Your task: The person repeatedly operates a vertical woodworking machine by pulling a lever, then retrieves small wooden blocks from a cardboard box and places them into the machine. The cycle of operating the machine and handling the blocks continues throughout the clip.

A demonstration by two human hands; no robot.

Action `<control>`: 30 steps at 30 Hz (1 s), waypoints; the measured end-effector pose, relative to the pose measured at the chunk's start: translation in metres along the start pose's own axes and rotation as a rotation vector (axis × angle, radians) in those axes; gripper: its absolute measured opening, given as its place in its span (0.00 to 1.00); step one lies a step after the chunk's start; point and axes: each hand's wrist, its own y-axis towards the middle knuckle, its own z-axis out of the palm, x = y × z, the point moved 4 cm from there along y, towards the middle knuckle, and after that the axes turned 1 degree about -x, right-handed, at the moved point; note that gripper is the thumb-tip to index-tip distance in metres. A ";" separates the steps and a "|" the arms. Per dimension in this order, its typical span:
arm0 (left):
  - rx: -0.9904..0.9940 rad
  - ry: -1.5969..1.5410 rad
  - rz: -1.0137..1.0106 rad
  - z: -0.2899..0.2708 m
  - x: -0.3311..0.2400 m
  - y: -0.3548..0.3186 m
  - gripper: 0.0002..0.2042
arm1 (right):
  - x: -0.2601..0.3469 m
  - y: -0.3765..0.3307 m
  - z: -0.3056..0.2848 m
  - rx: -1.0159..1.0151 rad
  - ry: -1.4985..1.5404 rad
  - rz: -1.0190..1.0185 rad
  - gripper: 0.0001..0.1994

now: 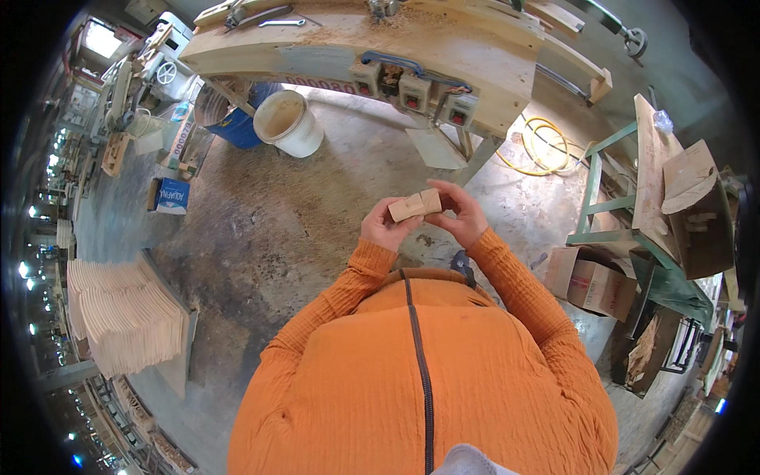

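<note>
1. We note a stained floor below, with a wooden bench across the far side and wood shavings scattered on its top.
2. We find the block, a piece of pale wood, held in front of the wearer's body, above the floor and short of the bench.
3. Its long axis runs left to right, nearly level across the view. The right end points slightly up and away from the wearer, the left end slightly down and nearer.
4. A line crosses the block toward its right end; we cannot tell whether it is a joint or a cut.
5. The left hand is clamped on the left end, thumb along the near side.
6. The right hand is clamped on the right end between thumb and fingers, its index finger raised along the far side.
7. We see no legible marking on the block.
8. We record pale lettering on a blue carton at left, and red printed characters on the bench's front, near the switches.
9. A cardboard box at right bears faint print, too small to read.
</note>
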 end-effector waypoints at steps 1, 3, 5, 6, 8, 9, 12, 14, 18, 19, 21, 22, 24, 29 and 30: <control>-0.012 -0.035 -0.024 -0.009 0.003 -0.001 0.17 | -0.002 0.002 0.008 -0.007 0.004 0.029 0.23; -0.035 -0.106 -0.070 -0.026 0.008 -0.004 0.16 | -0.005 0.004 0.022 -0.020 0.012 0.084 0.24; -0.046 -0.204 -0.195 -0.039 0.014 -0.007 0.15 | -0.012 0.006 0.035 0.008 0.013 0.105 0.23; -0.051 -0.253 -0.258 -0.045 0.018 -0.010 0.14 | -0.015 0.006 0.041 0.022 0.013 0.115 0.23; -0.068 -0.321 -0.374 -0.053 0.022 -0.015 0.14 | -0.016 0.005 0.050 -0.008 -0.080 0.107 0.21; -0.076 -0.355 -0.432 -0.057 0.025 -0.018 0.13 | -0.017 0.005 0.055 -0.024 -0.127 0.102 0.20; -0.114 -0.302 -0.502 -0.069 0.029 -0.025 0.13 | -0.011 0.004 0.070 -0.051 -0.358 0.041 0.18; -0.144 -0.302 -0.530 -0.071 0.029 -0.028 0.14 | -0.012 0.002 0.074 -0.089 -0.472 -0.020 0.19; -0.239 -0.412 -0.482 -0.075 0.036 -0.033 0.14 | -0.004 -0.001 0.094 -0.035 -0.797 -0.116 0.28; -0.266 -0.396 -0.480 -0.078 0.040 -0.035 0.15 | 0.001 -0.003 0.102 -0.034 -0.867 -0.150 0.30; -0.322 -0.363 -0.476 -0.084 0.049 -0.037 0.17 | 0.010 -0.007 0.121 -0.031 -1.006 -0.219 0.33; -0.340 -0.391 -0.471 -0.084 0.050 -0.038 0.17 | 0.007 -0.008 0.124 -0.049 -1.020 -0.212 0.34; -0.376 -0.447 -0.462 -0.081 0.051 -0.042 0.18 | 0.001 -0.010 0.127 -0.086 -1.049 -0.199 0.36; -0.277 -0.426 -0.451 -0.084 0.061 -0.045 0.21 | 0.005 -0.013 0.131 -0.101 -1.034 -0.230 0.35; -0.253 -0.431 -0.462 -0.085 0.064 -0.046 0.21 | 0.006 -0.013 0.132 -0.095 -1.034 -0.235 0.36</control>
